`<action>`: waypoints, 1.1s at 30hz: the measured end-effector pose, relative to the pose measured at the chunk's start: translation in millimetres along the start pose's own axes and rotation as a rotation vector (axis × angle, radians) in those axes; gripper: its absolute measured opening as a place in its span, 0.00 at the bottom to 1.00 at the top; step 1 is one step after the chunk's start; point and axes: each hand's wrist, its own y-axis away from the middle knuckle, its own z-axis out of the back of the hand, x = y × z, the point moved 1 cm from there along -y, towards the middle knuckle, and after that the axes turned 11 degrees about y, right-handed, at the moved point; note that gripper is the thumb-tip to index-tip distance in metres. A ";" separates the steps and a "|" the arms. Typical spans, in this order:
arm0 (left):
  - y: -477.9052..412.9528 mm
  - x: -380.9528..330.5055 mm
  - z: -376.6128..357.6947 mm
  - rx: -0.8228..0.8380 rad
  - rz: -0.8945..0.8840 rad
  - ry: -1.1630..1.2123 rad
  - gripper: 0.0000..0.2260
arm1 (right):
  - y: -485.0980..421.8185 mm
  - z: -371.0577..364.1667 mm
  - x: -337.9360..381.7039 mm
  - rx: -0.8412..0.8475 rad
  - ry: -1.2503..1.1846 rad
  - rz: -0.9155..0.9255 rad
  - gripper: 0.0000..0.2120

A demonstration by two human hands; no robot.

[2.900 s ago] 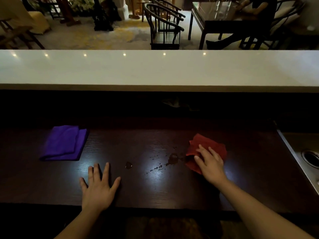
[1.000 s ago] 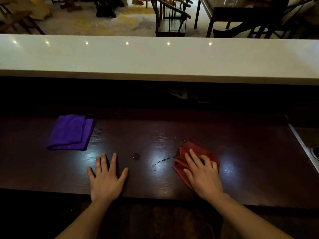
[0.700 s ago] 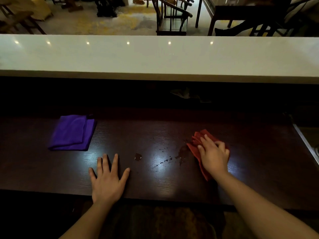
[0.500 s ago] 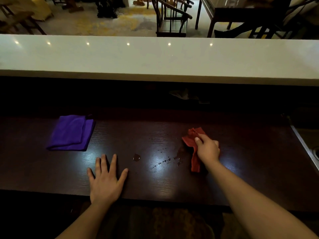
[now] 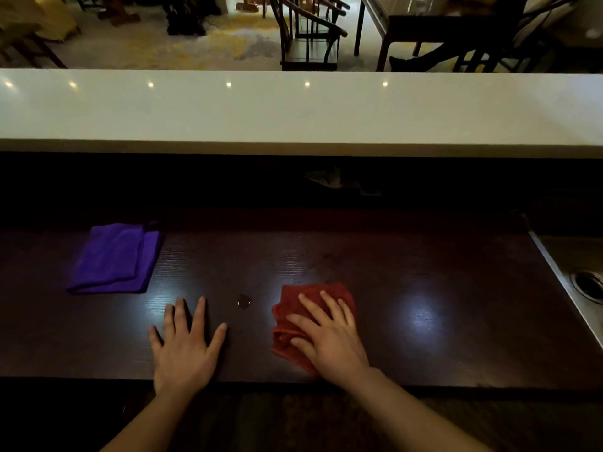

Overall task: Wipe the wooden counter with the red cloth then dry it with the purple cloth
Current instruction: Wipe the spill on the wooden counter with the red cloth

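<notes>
**Counts on the bench**

I count two cloths on the wooden counter (image 5: 408,275): one red cloth (image 5: 293,308) and one purple cloth (image 5: 112,257). Two hands are in view, one left hand (image 5: 186,350) and one right hand (image 5: 329,340). One water drop (image 5: 244,301) shows. I see one sink drain (image 5: 589,285) and six light reflections on the white ledge (image 5: 293,109).

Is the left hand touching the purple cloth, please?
No, the left hand lies flat on the bare counter, apart from the purple cloth.
</notes>
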 end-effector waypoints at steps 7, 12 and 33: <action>0.8 -0.6 1.6 -0.004 -0.008 0.006 0.35 | -35.2 20.5 -23.1 -0.038 -0.006 -0.244 0.16; 2.0 -1.7 2.8 -0.016 -0.013 0.021 0.34 | -37.7 23.8 14.2 -0.056 -0.421 -0.481 0.15; 0.5 0.4 1.3 -0.012 -0.009 -0.008 0.35 | -58.6 11.3 -77.1 0.142 0.096 -0.468 0.39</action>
